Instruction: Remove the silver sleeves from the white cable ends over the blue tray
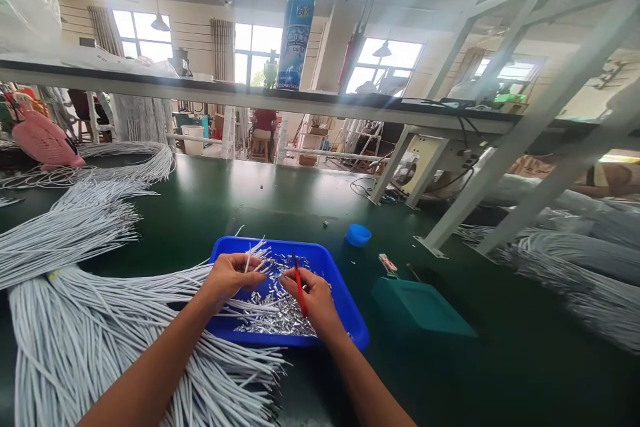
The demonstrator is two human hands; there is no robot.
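A blue tray (347, 303) on the green table holds many small shiny metal pieces (285, 317). Over its left part, my left hand (233, 280) is closed on a white wire (249, 259), with other wire ends around it. My right hand (310, 297) is closed round a red tool (300, 287) with a dark, thin tip, over the tray's middle. Whether its fingertips also pinch a metal piece is too small to tell. A large bundle of white wires (90, 340) spreads from the left to the tray and below it.
Beyond the tray stand a small blue bowl (359, 235) and a green container (423, 307). More wires (575, 267) lie at the right, near slanted metal supports (510, 113). A spray can (296, 40) stands on the shelf (200, 88). A pink fan (45, 137) is at the left.
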